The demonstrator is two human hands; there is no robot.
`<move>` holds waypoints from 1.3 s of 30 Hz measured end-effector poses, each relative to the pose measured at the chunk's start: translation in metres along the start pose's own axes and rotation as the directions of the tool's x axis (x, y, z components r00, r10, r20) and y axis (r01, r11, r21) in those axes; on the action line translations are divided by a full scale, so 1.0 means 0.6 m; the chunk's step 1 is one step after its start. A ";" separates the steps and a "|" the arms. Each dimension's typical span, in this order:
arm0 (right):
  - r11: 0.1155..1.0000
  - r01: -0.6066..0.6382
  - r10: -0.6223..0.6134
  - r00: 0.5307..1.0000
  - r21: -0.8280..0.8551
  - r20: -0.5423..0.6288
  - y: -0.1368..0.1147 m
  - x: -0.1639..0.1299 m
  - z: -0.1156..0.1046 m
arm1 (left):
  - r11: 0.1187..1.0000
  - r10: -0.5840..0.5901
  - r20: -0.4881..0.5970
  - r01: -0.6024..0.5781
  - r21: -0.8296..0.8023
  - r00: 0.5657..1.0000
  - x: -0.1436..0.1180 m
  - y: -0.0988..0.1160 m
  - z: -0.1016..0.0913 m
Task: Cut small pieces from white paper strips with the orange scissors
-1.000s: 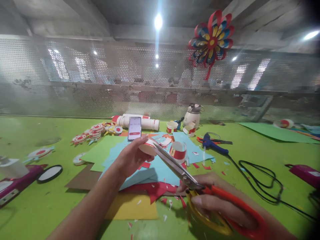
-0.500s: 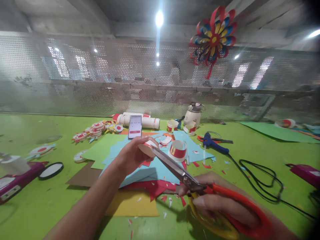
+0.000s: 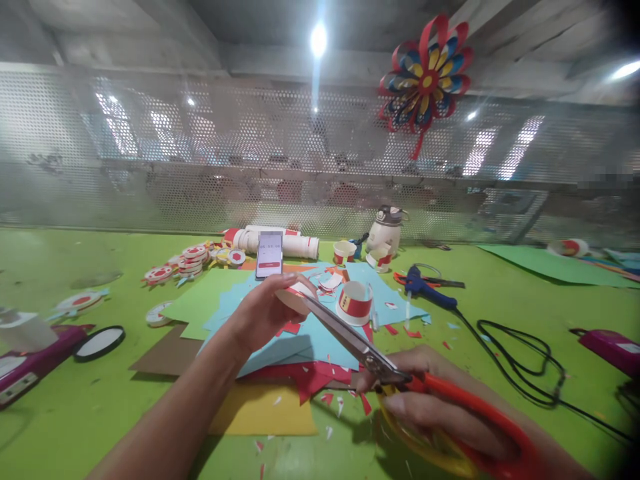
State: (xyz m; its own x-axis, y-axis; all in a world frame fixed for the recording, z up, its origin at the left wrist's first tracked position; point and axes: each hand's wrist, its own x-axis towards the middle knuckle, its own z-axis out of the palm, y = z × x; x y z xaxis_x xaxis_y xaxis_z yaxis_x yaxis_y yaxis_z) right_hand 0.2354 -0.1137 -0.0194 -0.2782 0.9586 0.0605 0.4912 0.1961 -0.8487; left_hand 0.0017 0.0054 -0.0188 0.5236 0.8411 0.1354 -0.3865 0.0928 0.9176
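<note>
My left hand (image 3: 263, 310) grips a small piece of paper cup (image 3: 294, 299), pale on the side toward me, above the stacked coloured paper. In my right hand (image 3: 425, 393) are scissors (image 3: 370, 360) with one red and one yellow handle. Their blades look nearly closed and point up-left, with the tips at the right edge of the cup piece. Whether the blades are cutting into it I cannot make out. Just beyond the blades a red and white paper cup (image 3: 355, 303) stands on light blue paper (image 3: 285, 350).
A phone (image 3: 269, 257) leans against stacked paper cups (image 3: 300, 247). Red and white discs (image 3: 193, 260) lie to the left. At right are a blue glue gun (image 3: 430, 290) and its looping black cord (image 3: 525, 360). A bottle (image 3: 384, 230) stands at the back.
Both hands, the cup piece and the scissors hold almost the same position. The whole view has shifted very slightly.
</note>
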 end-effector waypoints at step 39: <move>1.000 -0.003 0.002 1.000 0.018 0.028 0.002 -0.006 0.002 | 0.997 0.027 -0.166 -0.038 -0.063 0.986 0.002 0.003 0.002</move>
State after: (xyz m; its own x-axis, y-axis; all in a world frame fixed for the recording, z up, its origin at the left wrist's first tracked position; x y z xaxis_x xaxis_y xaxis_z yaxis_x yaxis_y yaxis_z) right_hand 0.2360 -0.1174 -0.0211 -0.3002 0.9529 0.0440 0.4766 0.1898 -0.8584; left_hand 0.0026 0.0057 -0.0167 0.3795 0.9201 0.0965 -0.4532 0.0939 0.8865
